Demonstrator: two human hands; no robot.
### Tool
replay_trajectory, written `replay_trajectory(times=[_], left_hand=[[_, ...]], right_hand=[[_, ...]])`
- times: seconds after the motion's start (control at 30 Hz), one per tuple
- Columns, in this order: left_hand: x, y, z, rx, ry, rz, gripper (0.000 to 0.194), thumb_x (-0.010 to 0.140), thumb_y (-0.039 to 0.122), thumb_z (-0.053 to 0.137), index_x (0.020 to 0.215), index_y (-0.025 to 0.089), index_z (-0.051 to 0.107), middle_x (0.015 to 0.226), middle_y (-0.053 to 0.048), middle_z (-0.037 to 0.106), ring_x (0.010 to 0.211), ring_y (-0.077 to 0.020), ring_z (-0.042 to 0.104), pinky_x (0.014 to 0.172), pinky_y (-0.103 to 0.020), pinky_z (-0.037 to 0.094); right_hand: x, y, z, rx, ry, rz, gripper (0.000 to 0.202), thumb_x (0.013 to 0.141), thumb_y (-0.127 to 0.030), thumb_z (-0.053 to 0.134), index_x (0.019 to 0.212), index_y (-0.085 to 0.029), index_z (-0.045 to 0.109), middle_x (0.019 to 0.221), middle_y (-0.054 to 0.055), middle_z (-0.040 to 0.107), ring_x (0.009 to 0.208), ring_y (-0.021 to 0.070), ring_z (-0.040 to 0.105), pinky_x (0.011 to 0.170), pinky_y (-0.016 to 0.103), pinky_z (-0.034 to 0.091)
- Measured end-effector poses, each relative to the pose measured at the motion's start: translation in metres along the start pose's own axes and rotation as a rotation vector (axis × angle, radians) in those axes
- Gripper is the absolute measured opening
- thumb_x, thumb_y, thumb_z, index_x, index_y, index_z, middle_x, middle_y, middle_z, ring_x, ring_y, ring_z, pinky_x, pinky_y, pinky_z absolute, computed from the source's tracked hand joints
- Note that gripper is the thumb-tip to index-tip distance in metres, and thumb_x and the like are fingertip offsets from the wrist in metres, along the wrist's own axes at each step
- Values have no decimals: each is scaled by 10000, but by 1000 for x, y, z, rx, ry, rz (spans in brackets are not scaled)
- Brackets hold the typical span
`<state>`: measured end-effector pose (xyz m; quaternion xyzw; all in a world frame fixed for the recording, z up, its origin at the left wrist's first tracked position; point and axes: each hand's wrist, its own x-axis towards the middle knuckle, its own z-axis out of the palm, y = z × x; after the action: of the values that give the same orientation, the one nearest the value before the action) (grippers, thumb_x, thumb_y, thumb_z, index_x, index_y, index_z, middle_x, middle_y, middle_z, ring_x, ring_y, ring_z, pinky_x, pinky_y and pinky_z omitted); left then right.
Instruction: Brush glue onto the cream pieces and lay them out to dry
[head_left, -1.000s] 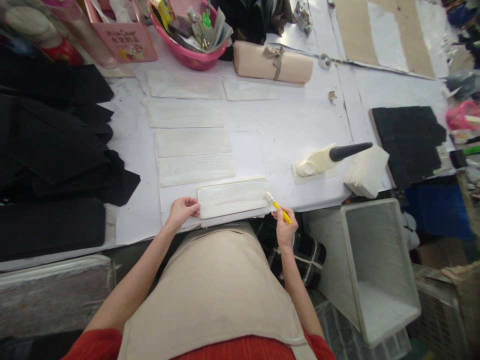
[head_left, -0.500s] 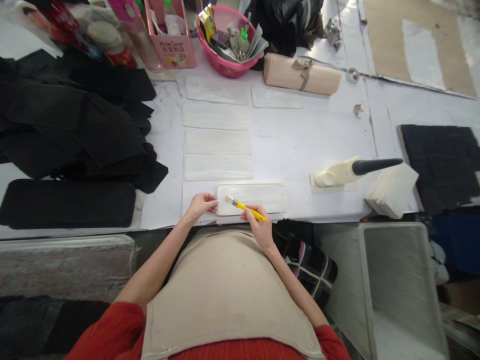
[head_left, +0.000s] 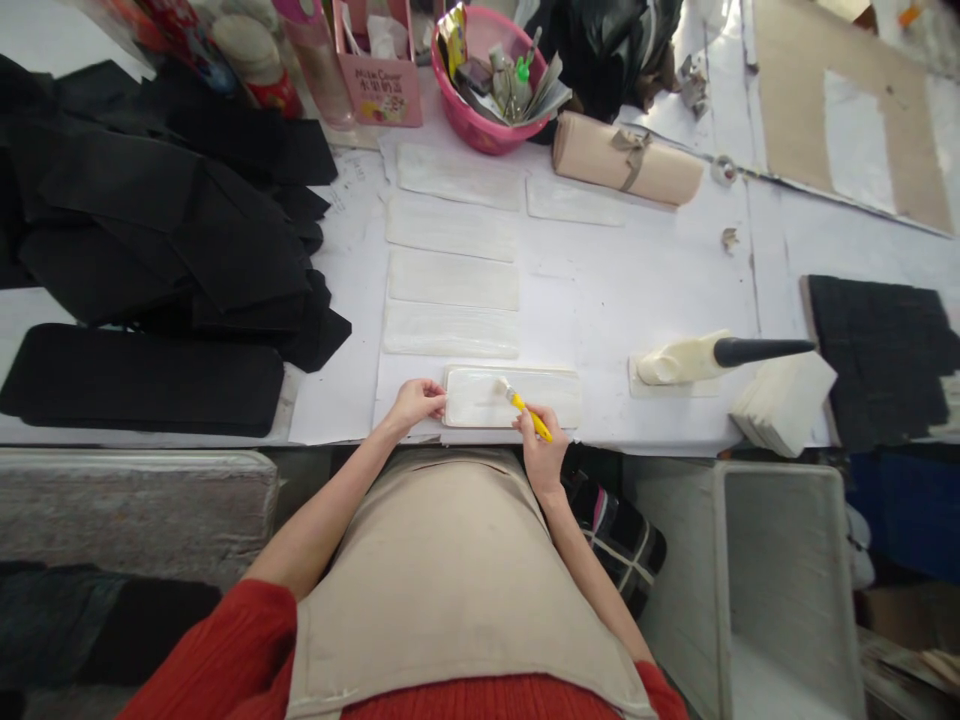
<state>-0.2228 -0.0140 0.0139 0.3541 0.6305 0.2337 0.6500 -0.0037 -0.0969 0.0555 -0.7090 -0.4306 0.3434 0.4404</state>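
My right hand (head_left: 546,452) grips a paintbrush (head_left: 518,401) with a yellow handle. Its pale bristles rest on the top of a small stack of white rectangular pieces (head_left: 472,398) at the table's front edge. The top piece has a wet-looking, streaky surface. At the stack's left end, the fingers of my left hand (head_left: 420,402) are pinched together at the edge of the top piece. Several similar streaked white pieces (head_left: 452,281) lie flat in a column beyond the stack.
A glue-coated container with a black-handled brush (head_left: 686,360) stands to the right, beside a fanned white stack (head_left: 786,400). Black pieces (head_left: 150,230) are heaped at left. A pink basket (head_left: 487,135) and a beige roll (head_left: 626,160) lie at the back. A grey bin (head_left: 784,470) stands below.
The brush in my right hand has moved rightward along the top piece, from near its left end to about the middle. My left hand stays at the left edge. The whole view has shifted slightly.
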Motion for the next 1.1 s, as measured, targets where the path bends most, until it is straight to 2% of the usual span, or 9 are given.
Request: replay_trajectory(times=[0.07,0.27,0.4,0.53,0.6,0.73,0.83,0.93,1.1], left_hand=[[0,-1,0,1,-5,7,130,597,169,711,687,126,628,545,-9,647,486,-137,618,501,-244,522],[0,0,3,16,24,1,99,596,143,667,683,135,620,518,-2,643,462,-140,607,493,-252,523],[0,-1,6,35,48,1,87,592,136,665,663,143,615,506,1,636,458,-143,607,488,-249,517],[0,-2,6,54,57,11,89,589,132,662,666,145,619,511,4,635,460,-147,613,483,-248,517],[0,-2,6,63,62,21,85,592,139,661,666,145,619,516,2,638,465,-152,616,482,-251,517],[-2,-1,6,79,72,26,87,590,157,662,660,155,610,511,2,638,462,-158,611,489,-262,518],[-1,-2,7,100,88,25,87,584,164,660,648,164,601,502,6,630,459,-163,609,484,-261,509],[0,-3,8,121,97,25,79,579,158,644,646,168,603,502,6,627,459,-164,611,475,-253,497],[1,-4,9,154,108,35,85,576,160,630,659,169,620,512,5,635,466,-162,617,474,-242,486]], right_hand=[[-3,-6,6,62,-58,1,226,905,-414,588,978,-206,642,827,25,697,755,190,735,707,298,588],[5,-9,46,249,-239,110,267,877,-451,614,965,-201,634,796,8,694,680,170,729,643,277,600],[10,2,33,227,-111,166,286,862,-458,625,935,-182,624,760,1,680,640,156,710,622,272,599],[7,1,10,127,61,110,267,879,-443,610,940,-184,619,782,0,669,651,151,707,643,280,601],[4,-6,12,124,33,75,252,887,-435,605,957,-193,622,794,2,674,658,154,713,640,278,599],[7,-15,39,220,-149,81,272,886,-460,598,970,-202,622,769,2,688,670,165,723,639,283,604],[14,-7,48,262,-158,146,305,865,-485,609,949,-192,621,725,-3,682,641,164,718,609,275,600],[19,11,30,259,-7,182,325,844,-488,625,935,-176,616,728,-1,680,612,157,710,599,277,599],[28,45,-38,189,290,192,358,808,-486,656,925,-153,599,696,9,683,585,175,708,588,314,607]])
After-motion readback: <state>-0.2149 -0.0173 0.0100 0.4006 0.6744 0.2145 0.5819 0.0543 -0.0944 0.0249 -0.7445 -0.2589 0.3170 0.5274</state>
